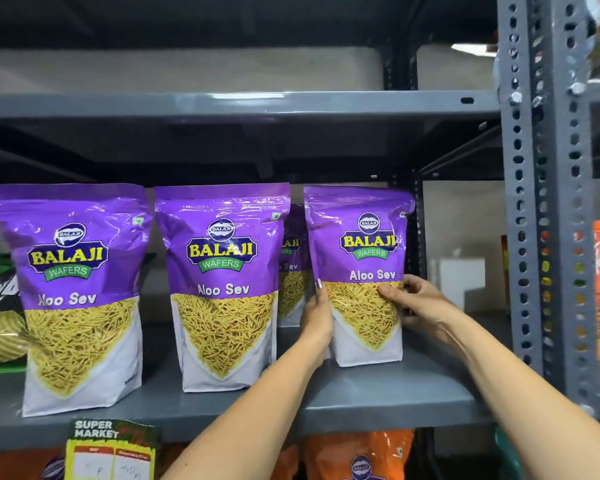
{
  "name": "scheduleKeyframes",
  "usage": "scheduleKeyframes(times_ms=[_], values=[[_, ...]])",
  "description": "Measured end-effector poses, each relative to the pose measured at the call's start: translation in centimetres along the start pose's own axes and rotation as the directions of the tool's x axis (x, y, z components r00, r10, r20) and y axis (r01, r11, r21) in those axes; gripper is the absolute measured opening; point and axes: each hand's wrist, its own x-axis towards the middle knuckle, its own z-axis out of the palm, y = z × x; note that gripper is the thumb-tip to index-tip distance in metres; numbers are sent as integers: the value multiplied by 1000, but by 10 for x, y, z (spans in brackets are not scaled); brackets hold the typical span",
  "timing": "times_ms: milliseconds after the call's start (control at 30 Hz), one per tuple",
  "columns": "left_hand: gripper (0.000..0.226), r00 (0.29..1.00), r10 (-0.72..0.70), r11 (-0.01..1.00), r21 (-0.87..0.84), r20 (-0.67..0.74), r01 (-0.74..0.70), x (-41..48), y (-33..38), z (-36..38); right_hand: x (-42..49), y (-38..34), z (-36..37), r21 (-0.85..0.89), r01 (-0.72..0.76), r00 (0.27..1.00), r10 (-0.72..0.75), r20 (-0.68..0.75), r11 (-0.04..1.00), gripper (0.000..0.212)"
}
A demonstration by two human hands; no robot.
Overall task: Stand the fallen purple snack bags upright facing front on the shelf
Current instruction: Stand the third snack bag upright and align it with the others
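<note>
We're setting the right bag (359, 271) in place, over toward the right end of the shelf (378, 393) and a bit back from its front edge. It's standing upright with the label facing front, bottom down on the shelf as far as we can tell. Our left hand (317, 320) is lying flat along the bag's left side, fingers pointing up, and our right hand (414, 301) is wrapping the right side with the thumb pressing on the front panel. So both hands are curled loosely around the one bag, clamping it between them, not balled into fists.

Two more bags are already standing and facing front: the middle bag (224, 289) near the shelf's centre and the left bag (75, 292) toward the left end, both closer to the front edge. There's also a back bag (293, 265) peeking out behind, between the middle and right ones, upright as far as we can see.

Looks like we're near the end. Next we're probably easing both hands off slowly so the bag doesn't flop, maybe sliding it forward first to line up with the other two.
</note>
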Motion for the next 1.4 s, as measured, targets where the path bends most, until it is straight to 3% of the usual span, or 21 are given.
scheduleKeyframes(times_ms=[133,233,333,400,467,533,567,767,933,1167,1267,1333,1367,1400], values=[[67,1000,16,999,44,-19,-15,-5,5,2,-4,7,-2,-50,29,999,-29,-14,998,111],[128,988,149,985,84,37,-152,-15,4,-1,-10,11,-3,-53,-26,997,30,77,998,118],[149,975,199,968,135,102,-211,-20,-3,-2,-16,15,-3,-111,-58,979,78,188,992,109],[138,967,193,961,166,168,-221,-18,-11,-4,-18,17,-2,-93,-40,978,59,202,995,107],[105,959,190,948,215,210,-234,-18,-16,-8,-18,21,-1,-104,-26,985,43,165,994,102],[88,952,179,944,231,248,-238,-17,-18,-12,-21,25,-1,-121,-13,992,28,121,993,82],[87,949,173,939,248,262,-240,-17,-16,-14,-22,26,-1,-145,5,995,9,101,989,75],[98,922,156,911,310,354,-273,-38,-4,-24,-39,28,2,-289,88,994,-66,86,953,84],[108,920,118,894,363,375,-262,-52,3,-35,-58,24,10,-321,112,993,-95,67,941,62],[118,940,120,886,394,319,-247,-59,0,-39,-70,22,18,-351,131,991,-128,31,927,75],[116,937,265,852,400,226,-337,-73,-3,-40,-76,20,20,-432,139,990,-122,68,891,116],[102,892,441,785,438,99,-437,-95,0,-49,-82,18,27,-456,150,977,-203,-70,877,131],[91,838,545,741,451,30,-498,-106,3,-58,-86,16,34,-484,208,921,-336,-196,850,124],[81,770,636,700,449,-38,-556,-115,7,-69,-91,13,42,-539,305,801,-517,-301,785,107]])
